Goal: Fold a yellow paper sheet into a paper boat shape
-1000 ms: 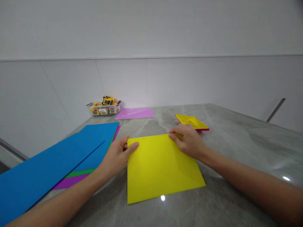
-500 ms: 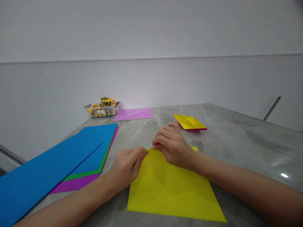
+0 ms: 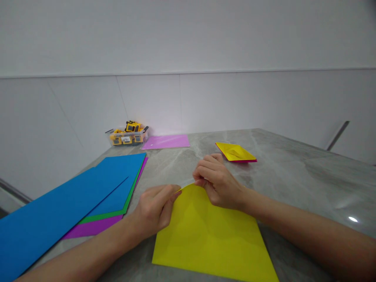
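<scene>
A sheet of yellow paper (image 3: 211,239) lies in front of me, its far edge raised off the table between my hands. My left hand (image 3: 157,207) pinches the far left corner between thumb and fingers. Along the same edge, a little to the right, my right hand (image 3: 217,182) is closed on the paper with curled fingers. Faint creases mark the sheet. The right wrist and forearm cover its far right corner. Beyond my right hand sits a folded yellow paper piece (image 3: 235,152) with a red underside.
On the left lie large blue sheets (image 3: 73,192), with a green sheet (image 3: 127,203) and a purple sheet (image 3: 94,229) under them. A pink sheet (image 3: 169,141) and a clear plastic box (image 3: 126,138) of yellow toy vehicles stand at the back of the grey marbled table (image 3: 308,188), near the wall.
The yellow sheet has shifted slightly toward me and to the left. My right hand has slid a little right along its far edge, widening the gap between the hands.
</scene>
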Motion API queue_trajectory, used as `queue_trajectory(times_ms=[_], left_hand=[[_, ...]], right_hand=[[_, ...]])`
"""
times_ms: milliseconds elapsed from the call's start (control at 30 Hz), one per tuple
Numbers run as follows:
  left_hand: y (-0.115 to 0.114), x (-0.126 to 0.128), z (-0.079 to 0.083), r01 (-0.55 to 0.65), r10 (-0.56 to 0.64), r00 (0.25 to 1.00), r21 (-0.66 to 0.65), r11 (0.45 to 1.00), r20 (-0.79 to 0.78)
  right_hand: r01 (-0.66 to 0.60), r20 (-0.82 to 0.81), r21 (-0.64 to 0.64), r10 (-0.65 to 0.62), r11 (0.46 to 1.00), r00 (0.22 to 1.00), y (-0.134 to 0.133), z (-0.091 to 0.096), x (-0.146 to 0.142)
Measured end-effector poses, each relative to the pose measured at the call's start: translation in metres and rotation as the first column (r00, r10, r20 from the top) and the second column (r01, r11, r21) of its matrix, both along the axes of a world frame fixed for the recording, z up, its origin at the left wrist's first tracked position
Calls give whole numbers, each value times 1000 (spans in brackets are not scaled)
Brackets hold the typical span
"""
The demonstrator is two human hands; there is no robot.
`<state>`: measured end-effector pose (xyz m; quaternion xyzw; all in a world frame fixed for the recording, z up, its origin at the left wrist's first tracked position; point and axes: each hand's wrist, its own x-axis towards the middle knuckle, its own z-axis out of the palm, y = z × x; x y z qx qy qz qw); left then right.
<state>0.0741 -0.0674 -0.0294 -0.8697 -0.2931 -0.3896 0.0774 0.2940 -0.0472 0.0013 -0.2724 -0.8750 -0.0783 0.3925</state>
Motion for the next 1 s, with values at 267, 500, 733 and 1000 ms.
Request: queue_trajectory(times_ms=[267, 500, 733, 1000], left_hand=[[1, -5, 0, 19, -20, 1000, 56, 998, 13], [1, -10, 1, -15, 15, 1000, 103, 995, 1], [-1, -13, 8, 9, -19, 998, 186, 982, 55], [0, -18, 14, 40, -62, 994, 240, 970, 86]], right_hand=[[22, 50, -69, -19, 997, 999, -1, 4, 6], [38, 70, -97, -31, 995, 997, 2, 4, 11], [40, 74, -111, -31, 993, 997, 2, 5, 19], [24, 81, -138, -12, 990, 997, 3, 8, 24]])
